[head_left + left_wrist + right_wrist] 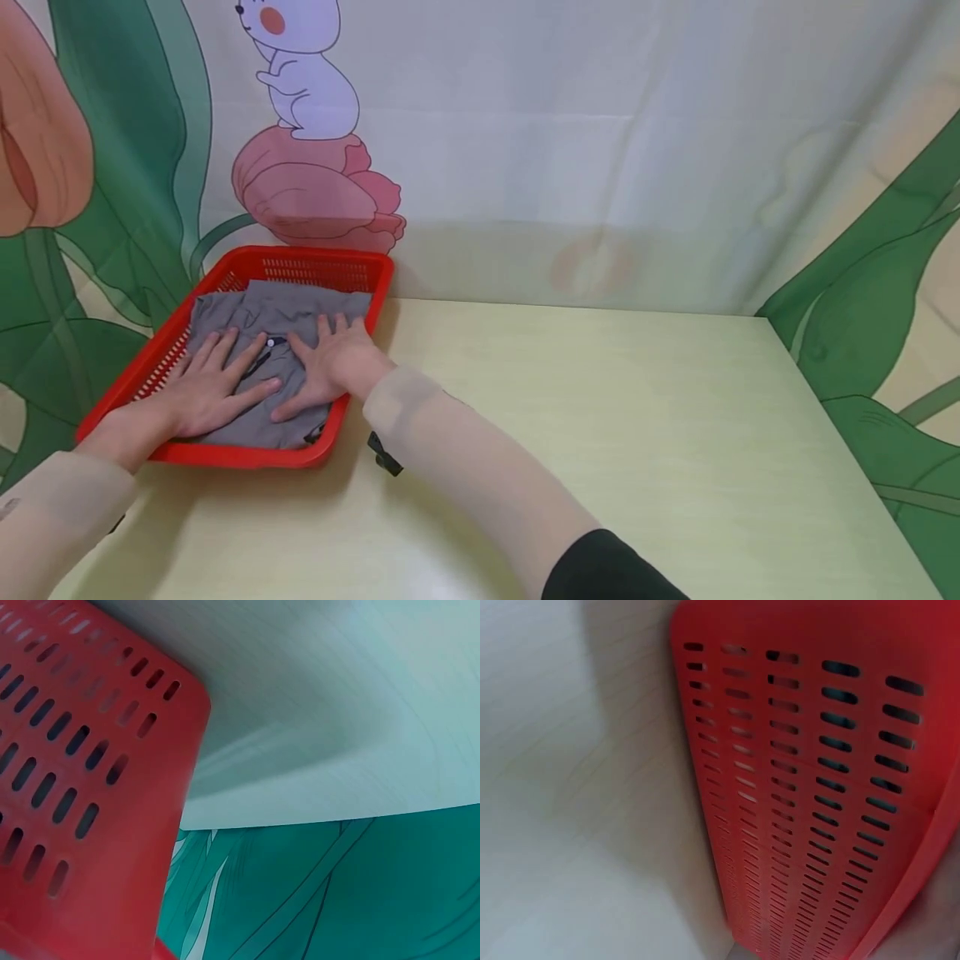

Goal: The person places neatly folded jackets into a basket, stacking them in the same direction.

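A grey piece of clothing with dark cord-like details lies folded in a red plastic basket at the table's left. My left hand rests flat on the cloth's left part, fingers spread. On its right part lies my right hand, also spread, its wrist crossing the basket's right rim. The left wrist view holds the slotted basket wall but no hand. In the right wrist view, the long basket wall fills the middle, and a blurred bit of my right hand shows at the lower right corner.
The pale wooden table stretches to the right of the basket. Behind it hangs a printed curtain with a cartoon animal and plants, close to the basket's far rim. Green leaf prints border the table's right edge.
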`<state>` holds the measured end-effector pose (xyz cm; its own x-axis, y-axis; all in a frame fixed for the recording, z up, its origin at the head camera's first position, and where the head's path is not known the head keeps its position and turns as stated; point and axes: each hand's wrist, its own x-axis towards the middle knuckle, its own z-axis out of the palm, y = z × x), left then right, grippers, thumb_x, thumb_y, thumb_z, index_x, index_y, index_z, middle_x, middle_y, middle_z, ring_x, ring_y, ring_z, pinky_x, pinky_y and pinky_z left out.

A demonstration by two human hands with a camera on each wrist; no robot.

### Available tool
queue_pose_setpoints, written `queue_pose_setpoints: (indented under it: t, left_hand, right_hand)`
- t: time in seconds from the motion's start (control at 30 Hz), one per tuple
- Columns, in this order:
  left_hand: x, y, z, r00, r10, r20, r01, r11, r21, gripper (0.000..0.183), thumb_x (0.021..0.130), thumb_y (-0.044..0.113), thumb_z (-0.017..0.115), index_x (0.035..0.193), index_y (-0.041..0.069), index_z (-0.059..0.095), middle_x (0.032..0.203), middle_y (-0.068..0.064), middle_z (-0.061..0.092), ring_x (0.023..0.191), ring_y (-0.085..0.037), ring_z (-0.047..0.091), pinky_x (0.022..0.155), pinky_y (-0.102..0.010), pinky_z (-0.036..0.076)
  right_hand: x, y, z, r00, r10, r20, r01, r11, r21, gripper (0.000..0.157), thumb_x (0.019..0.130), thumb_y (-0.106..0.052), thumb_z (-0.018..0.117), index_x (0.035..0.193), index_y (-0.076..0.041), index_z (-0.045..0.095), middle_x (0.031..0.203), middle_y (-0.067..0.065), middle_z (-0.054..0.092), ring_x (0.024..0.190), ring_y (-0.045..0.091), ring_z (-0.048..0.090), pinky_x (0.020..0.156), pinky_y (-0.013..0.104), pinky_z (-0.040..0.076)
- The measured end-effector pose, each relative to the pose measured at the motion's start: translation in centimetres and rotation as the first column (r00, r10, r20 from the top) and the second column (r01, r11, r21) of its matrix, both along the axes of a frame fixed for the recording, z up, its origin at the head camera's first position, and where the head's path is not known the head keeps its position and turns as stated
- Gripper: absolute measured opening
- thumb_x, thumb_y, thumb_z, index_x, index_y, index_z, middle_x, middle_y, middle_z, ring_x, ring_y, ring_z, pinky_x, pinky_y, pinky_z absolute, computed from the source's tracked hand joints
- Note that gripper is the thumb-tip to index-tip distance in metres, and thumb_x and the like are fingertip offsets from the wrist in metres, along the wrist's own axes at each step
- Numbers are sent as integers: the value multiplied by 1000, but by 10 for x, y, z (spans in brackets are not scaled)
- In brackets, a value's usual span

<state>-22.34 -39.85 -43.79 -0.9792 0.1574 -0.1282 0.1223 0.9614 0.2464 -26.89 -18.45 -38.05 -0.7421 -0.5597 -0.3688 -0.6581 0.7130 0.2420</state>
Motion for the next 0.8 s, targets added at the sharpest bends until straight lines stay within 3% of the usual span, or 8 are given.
queue_pose_setpoints:
  t: [0.17, 0.33, 0.4, 0.5, 0.57, 0.67, 0.73, 0.8]
  left_hand:
    - [-12, -6, -9, 1000, -24, 12, 24, 1000, -6, 106, 91, 81, 44, 166, 14, 10, 163, -37, 2, 145, -61, -4, 107, -80, -8]
    - [-8, 1, -11, 1000, -26, 11, 26, 1000, -2, 104, 93, 77, 47, 165, 12, 10, 162, -38, 3, 145, -61, -4, 106, -82, -7]
    - [-6, 6, -10, 1000, -22, 12, 22, 1000, 11, 102, 94, 74, 49, 165, 11, 10, 162, -38, 3, 145, -61, -4, 105, -82, -7]
    - [-4, 11, -5, 1000, -21, 2, 21, 1000, 13, 99, 96, 70, 49, 165, 10, 12, 161, -38, 5, 145, -60, -2, 106, -81, -4]
    - [-3, 11, 1, 1000, -18, -1, 18, 1000, 11, 96, 97, 68, 49, 165, 10, 12, 161, -39, 6, 145, -60, -1, 107, -81, -2]
    - [0, 6, 9, 1000, -9, -4, 9, 1000, 7, 94, 99, 66, 47, 164, 8, 14, 160, -40, 7, 145, -60, 1, 105, -83, 2]
    - [5, 4, 14, 1000, 11, -9, -11, 1000, 10, 93, 99, 65, 49, 163, 7, 18, 160, -40, 8, 145, -60, 2, 103, -84, 4]
    - [10, 4, 17, 999, 24, -28, -24, 1000, -4, 92, 98, 65, 51, 162, 5, 22, 159, -40, 9, 144, -61, 3, 102, -85, 6]
  right_hand:
    - [-4, -4, -4, 1000, -23, 3, 23, 999, 34, 109, 76, -96, 35, 163, -44, -4, 172, -4, 3, 156, 26, 9, 123, 47, 17]
    - [-11, -6, -17, 1000, -6, -1, 6, 998, 59, 109, 76, -97, 33, 163, -43, -4, 172, -3, 3, 156, 28, 9, 123, 49, 16]
    - [-13, -4, -21, 1000, 3, 0, -3, 1000, 12, 108, 76, -97, 33, 164, -43, 0, 172, -2, 6, 156, 28, 10, 123, 50, 14]
    - [-14, 3, -23, 999, 22, -31, -27, 988, -152, 98, 82, -91, 37, 164, -41, 16, 170, -3, 17, 155, 26, 14, 123, 52, 15]
    - [-12, 9, -23, 997, 33, -70, -54, 946, -319, 83, 91, -79, 43, 162, -37, 31, 167, -4, 27, 153, 22, 20, 122, 52, 17]
    - [-7, 18, -23, 987, 66, -149, -136, 832, -537, 56, 102, -55, 50, 151, -30, 52, 158, -6, 42, 149, 15, 29, 122, 49, 21]
    - [-3, 23, -25, 976, 95, -198, -200, 757, -622, 46, 103, -44, 52, 145, -26, 59, 155, -4, 47, 147, 13, 33, 122, 47, 22]
    - [3, 29, -30, 961, 132, -245, -264, 707, -656, 43, 104, -40, 53, 142, -22, 62, 155, -1, 48, 147, 13, 34, 122, 43, 22]
